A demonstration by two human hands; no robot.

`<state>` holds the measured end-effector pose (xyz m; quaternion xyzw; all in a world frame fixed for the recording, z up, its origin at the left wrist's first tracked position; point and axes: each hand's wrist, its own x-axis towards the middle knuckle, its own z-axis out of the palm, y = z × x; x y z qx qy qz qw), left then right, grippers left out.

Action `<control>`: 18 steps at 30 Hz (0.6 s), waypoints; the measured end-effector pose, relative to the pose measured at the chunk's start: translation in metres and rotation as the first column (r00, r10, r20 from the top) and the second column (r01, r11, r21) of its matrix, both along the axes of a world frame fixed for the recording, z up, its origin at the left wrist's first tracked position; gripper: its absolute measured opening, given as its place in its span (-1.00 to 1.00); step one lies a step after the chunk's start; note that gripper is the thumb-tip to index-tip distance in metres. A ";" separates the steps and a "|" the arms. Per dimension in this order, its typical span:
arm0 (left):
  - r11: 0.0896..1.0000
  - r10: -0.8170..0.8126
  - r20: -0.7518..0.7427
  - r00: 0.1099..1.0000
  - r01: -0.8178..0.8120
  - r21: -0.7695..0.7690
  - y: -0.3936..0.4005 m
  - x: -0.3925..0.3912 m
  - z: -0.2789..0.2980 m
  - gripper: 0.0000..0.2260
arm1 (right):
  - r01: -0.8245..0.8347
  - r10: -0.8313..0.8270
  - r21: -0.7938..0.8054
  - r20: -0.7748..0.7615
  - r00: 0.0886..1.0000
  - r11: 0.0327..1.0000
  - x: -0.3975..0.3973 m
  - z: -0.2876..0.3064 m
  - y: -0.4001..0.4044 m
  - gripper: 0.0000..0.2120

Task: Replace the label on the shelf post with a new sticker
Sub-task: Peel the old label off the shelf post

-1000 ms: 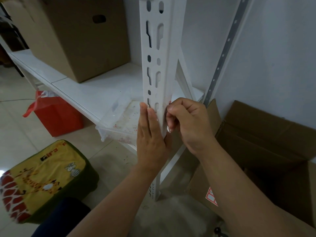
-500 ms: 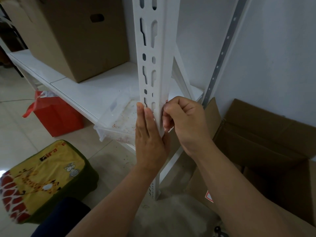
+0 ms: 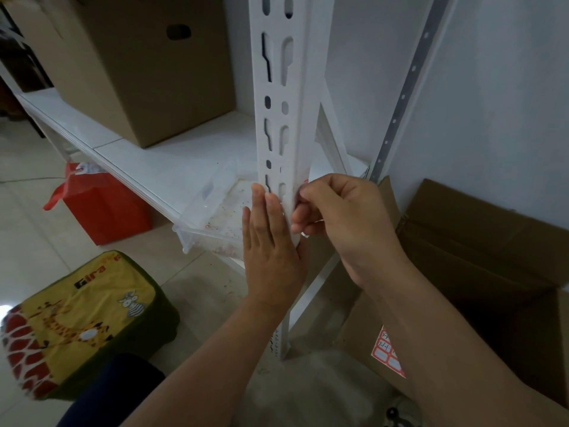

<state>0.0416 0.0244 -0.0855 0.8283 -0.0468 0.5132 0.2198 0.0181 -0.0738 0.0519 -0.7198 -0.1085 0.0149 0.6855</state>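
Your right hand (image 3: 348, 223) has its grip curled at the side edge of the white shelf post (image 3: 284, 118), fingertips (image 3: 303, 211) pinched on something there; a sliver of red and white, apparently the label (image 3: 305, 180), shows just above the knuckles, the rest hidden. Your left hand (image 3: 271, 241) lies flat with straight fingers pressed against the post's front face. Near your right forearm, a sheet of red-bordered stickers (image 3: 386, 354) lies on an open cardboard box (image 3: 480, 257). A clear plastic tray (image 3: 215, 217) sits on the shelf (image 3: 172, 167) just left of the post. Farther back stands a closed cardboard box (image 3: 138, 63).
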 end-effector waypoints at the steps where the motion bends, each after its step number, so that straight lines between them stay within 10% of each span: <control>1: 1.000 0.003 -0.003 1.000 -0.003 0.001 0.000 0.000 0.001 -0.22 | 0.009 -0.009 -0.011 0.002 1.000 1.000 -0.001 0.001 0.001 -0.81; 12: 1.000 0.003 -0.001 1.000 -0.003 -0.022 0.000 0.002 -0.001 -0.20 | -0.045 0.109 0.343 -0.170 0.979 0.938 -0.001 -0.005 0.003 -0.79; 18: 0.999 -0.016 -0.001 1.000 0.016 -0.028 -0.002 0.000 0.001 -0.27 | 0.000 0.001 0.019 -0.010 1.000 1.000 -0.003 -0.006 0.002 -0.77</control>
